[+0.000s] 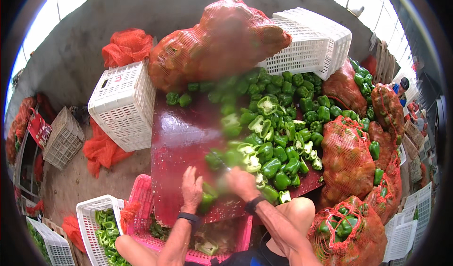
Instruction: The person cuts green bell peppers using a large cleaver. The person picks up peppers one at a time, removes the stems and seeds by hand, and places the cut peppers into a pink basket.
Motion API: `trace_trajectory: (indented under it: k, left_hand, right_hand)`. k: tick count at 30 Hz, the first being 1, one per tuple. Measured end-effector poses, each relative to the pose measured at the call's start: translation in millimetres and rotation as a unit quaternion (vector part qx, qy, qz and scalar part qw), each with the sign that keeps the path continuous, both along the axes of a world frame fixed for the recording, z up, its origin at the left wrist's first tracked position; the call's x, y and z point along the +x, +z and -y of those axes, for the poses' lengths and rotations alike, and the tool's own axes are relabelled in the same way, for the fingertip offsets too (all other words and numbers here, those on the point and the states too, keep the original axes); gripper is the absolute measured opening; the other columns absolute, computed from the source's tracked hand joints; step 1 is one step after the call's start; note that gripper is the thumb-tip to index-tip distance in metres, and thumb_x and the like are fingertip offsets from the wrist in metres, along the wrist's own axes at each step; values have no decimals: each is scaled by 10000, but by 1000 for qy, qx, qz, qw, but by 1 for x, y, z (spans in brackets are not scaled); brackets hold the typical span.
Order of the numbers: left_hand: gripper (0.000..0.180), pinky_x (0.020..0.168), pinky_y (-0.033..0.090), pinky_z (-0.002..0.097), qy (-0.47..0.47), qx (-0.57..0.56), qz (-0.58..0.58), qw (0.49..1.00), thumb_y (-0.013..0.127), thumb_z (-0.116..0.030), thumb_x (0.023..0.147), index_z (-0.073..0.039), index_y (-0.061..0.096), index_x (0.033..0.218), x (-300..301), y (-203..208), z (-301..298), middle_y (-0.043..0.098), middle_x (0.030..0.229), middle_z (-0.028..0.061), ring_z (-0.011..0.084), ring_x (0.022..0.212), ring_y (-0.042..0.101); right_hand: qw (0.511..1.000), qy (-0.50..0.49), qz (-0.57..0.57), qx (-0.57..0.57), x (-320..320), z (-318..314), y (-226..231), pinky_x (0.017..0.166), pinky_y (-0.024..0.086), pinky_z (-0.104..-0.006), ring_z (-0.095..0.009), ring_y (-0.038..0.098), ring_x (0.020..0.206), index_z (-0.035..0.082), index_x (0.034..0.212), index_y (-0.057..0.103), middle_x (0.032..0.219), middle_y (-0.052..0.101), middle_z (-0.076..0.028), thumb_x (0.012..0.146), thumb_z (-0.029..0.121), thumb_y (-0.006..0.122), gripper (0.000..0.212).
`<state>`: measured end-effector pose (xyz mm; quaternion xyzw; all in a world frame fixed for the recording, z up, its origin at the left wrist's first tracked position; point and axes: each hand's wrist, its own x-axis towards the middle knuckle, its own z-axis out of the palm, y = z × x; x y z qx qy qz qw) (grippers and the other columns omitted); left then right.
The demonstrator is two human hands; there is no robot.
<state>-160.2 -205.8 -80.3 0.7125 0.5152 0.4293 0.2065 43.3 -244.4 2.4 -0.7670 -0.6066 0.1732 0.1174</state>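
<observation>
On the red tabletop (177, 171), my left hand (192, 189) has its fingers stretched out and slightly apart. A green bell pepper (207, 198) is right beside its thumb side, blurred. My right hand (241, 184) is closed in a fist, partly smeared by a blur in the picture. A thin dark blade, seemingly a knife (226, 166), shows faintly beyond its fingers. Another green pepper (214, 159) lies near the blade. To the right, whole green peppers (272, 168) are heaped with cut halves (267, 105) showing pale insides.
A full red mesh sack (188, 53) lies across the far side, near white crates (302, 44). More mesh sacks of peppers (347, 157) crowd the right. A pink crate (139, 195) with scraps sits below the table edge, beside a white crate (87, 214) of green pieces.
</observation>
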Motion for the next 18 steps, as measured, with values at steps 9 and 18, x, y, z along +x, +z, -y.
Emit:
trace_trajectory:
  k: [9, 18]
  left_hand:
    - [437, 1097, 420, 418, -13, 1, 5, 1000, 653, -170, 906, 11, 583, 1297, 71, -2, -26, 578, 1337, 220, 368, 1265, 537]
    - [418, 1025, 468, 455, -107, -57, -50, 991, 698, -154, 861, -11, 604, 1242, -10, 40, -74, 622, 1245, 223, 385, 1187, 578]
  right_hand:
    - [994, -89, 6, 71, 49, 2, -2, 634, 529, -535, -422, 664, 690, 23, 919, 592, 769, 664, -229, 932, 366, 599, 344]
    - [955, 24, -32, 292, 122, -42, 77, 565, 527, -422, -289, 591, 645, 93, 940, 610, 770, 583, -127, 881, 176, 584, 105]
